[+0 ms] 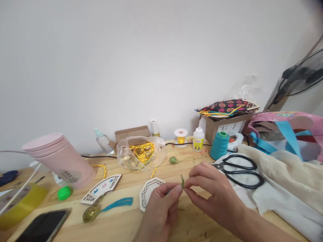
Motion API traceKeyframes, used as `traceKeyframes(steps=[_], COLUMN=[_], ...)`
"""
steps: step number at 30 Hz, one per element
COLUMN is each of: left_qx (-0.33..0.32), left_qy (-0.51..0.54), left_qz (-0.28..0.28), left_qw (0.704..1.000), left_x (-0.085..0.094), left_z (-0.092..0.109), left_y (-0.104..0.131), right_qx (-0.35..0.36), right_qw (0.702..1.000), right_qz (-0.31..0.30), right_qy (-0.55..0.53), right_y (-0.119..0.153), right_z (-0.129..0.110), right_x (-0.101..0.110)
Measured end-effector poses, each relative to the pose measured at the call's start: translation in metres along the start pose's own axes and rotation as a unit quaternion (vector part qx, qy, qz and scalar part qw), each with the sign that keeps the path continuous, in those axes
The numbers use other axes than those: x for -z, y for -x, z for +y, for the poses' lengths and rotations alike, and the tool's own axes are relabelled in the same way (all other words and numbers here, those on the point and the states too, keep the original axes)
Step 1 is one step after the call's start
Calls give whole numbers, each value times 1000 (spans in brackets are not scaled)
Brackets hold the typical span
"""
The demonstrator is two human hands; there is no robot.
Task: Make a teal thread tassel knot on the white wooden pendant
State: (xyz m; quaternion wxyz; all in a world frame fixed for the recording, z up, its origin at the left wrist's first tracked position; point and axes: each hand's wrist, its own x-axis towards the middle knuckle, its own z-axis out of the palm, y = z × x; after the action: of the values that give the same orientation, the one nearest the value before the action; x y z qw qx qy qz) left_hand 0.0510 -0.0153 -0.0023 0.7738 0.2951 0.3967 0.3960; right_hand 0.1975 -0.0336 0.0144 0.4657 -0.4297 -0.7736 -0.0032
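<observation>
Between thumb and fingertips, my left hand [165,205] pinches a short green cord [182,179] with a small loop standing up at its top. My right hand [214,191] meets it from the right, its thumb and fingertips closed at the same cord. Just behind the hands lies a green ball of cord [173,160] with a thin loose end. A pale octagonal lattice ornament [151,193] on a yellow cord is partly hidden by my left hand. Black-handled scissors [242,171] rest to the right, close to my right hand.
A pink tumbler [60,159], a fan-shaped ornament [102,189], a teal tassel [118,203] and a phone [42,227] are at left. Behind stand a plastic bag of yellow cord [141,153], a glue bottle [198,138] and a teal thread cone [219,146]. White cloth [282,198] covers the right.
</observation>
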Motion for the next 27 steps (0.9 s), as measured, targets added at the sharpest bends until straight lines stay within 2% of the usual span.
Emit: traceKeyframes(steps=[4,12,20,22,27], left_qx=[-8,-5,12,9,4], left_qy=[-20,-32,-45,-42,-13], left_qz=[19,-10,-6,-7,13], left_qw=[1000,999,999,999,1000], left_x=[-3,-1,-3,-4,-3], left_z=[1,0,2,2,0], left_y=[1,2,3,2,2], right_qx=[-48,-158,-289,-292,-249], right_qw=[998,977,920,918,943], right_qz=[-4,-49,-126,-129,-114], right_qy=[-45,-136,-234,-237,-189], right_y=[1,-3,-9,-9,-8], right_z=[-1,-1,2,3,2], right_x=[-1,0,2,1,0])
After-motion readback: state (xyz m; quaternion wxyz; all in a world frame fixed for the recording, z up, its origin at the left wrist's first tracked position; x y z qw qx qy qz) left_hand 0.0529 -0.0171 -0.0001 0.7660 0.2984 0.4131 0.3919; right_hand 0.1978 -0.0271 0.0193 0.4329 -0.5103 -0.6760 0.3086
